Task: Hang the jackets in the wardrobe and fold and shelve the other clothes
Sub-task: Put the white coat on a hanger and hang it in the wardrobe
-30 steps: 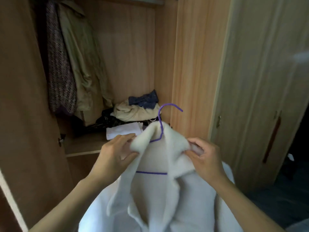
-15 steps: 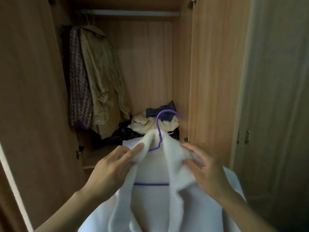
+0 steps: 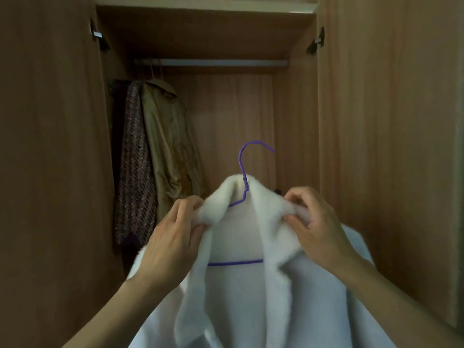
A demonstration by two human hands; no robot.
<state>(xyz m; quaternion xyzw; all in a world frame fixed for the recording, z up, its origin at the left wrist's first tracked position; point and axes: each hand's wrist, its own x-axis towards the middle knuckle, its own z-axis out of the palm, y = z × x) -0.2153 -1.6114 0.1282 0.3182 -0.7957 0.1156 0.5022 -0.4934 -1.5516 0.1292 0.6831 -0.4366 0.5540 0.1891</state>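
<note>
Standing right at the open wardrobe [image 3: 231, 116], both doors swung wide: left door [image 3: 50, 159] filling that whole side, right door [image 3: 389, 146] doing the same opposite. All warm brown wood-grain laminate, pretty dim lighting. Spotted metal hinges near the top corners on each side, and a pale hanging rail [image 3: 213, 62] running across just under the top panel.

Held up in front of the opening, below the rail and not on it: a fluffy white jacket [image 3: 238, 297], already threaded onto a purple wire hanger [image 3: 242, 172]. Hook poking up out of the collar, curling off to the right, touching nothing. Hanger's bottom bar visible across the open front of the jacket.

Left hand [image 3: 170, 247] had fingers and thumb pinched on the left collar flap. Right hand [image 3: 319, 227] pinched on the right side of the collar at the shoulder, fingertips curled into the fleece. So both clamped on the jacket, not on the hanger itself.

Already hanging at the far left end of the rail: a khaki jacket [image 3: 168, 151] and, just beside it and touching, a dark knit patterned garment [image 3: 135, 172]. Rest of the rail to the right bare metal. Couldn't make out the wardrobe floor, blocked by the white jacket.
</note>
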